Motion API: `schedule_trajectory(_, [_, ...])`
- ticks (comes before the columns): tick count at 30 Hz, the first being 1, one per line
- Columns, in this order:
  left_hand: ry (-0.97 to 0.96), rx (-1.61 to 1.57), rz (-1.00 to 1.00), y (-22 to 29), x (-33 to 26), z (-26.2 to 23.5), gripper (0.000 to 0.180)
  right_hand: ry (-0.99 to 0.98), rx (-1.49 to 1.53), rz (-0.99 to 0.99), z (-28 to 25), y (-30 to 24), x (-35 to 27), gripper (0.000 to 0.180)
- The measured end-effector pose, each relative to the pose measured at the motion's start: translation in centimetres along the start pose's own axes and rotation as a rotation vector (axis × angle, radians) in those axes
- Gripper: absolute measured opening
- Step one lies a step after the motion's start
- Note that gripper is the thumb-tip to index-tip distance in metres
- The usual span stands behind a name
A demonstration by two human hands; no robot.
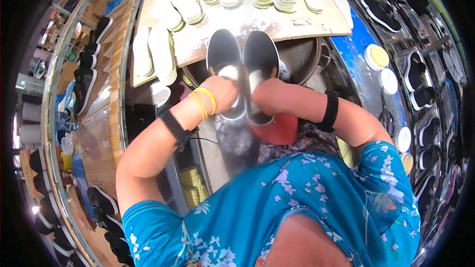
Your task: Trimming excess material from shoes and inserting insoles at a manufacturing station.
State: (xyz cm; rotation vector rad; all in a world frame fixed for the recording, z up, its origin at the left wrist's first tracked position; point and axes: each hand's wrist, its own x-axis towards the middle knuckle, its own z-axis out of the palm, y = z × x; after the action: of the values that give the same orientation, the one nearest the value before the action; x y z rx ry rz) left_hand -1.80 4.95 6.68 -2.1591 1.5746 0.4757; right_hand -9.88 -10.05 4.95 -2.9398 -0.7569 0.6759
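Note:
A pair of black slip-on shoes with white sole edges stands side by side in front of me, toes pointing away: the left shoe (pixel 223 48) and the right shoe (pixel 261 49). Pale insoles show in their openings, the left insole (pixel 228 72) and the right insole (pixel 255 77). My left hand (pixel 221 92) reaches down into the left shoe, knuckles bent over the opening. Into the right shoe goes my right hand (pixel 263 94). The fingers of both hands are hidden inside the shoes, so their grip does not show.
Stacks of pale insoles (pixel 186 6) lie on a board (pixel 222 34) beyond the shoes. Racks on the left hold black shoes (pixel 87 89); more shoes (pixel 414 71) fill the right side. Round lidded tubs (pixel 377 57) stand on a blue surface. Yellowish stacks (pixel 192 183) sit below my left arm.

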Motion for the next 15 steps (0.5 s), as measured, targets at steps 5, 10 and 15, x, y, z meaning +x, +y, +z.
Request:
schedule_trajectory(5, [0.535,-0.332,-0.289,-1.2,-1.7,0.4,0.015,-0.168,0.14,0.049,0.0,0.9,1.7,0.023])
schedule_trajectory(10, [0.26,0.003,-0.067,0.8,1.6,2.6,0.016,-0.382,0.149,-0.219,-1.6,2.3,3.1,0.034])
schedule_trajectory(15, [-0.047,0.216,-0.021,1.1,3.7,2.6,0.014,-0.355,0.073,-0.174,-2.8,1.1,2.0,0.04])
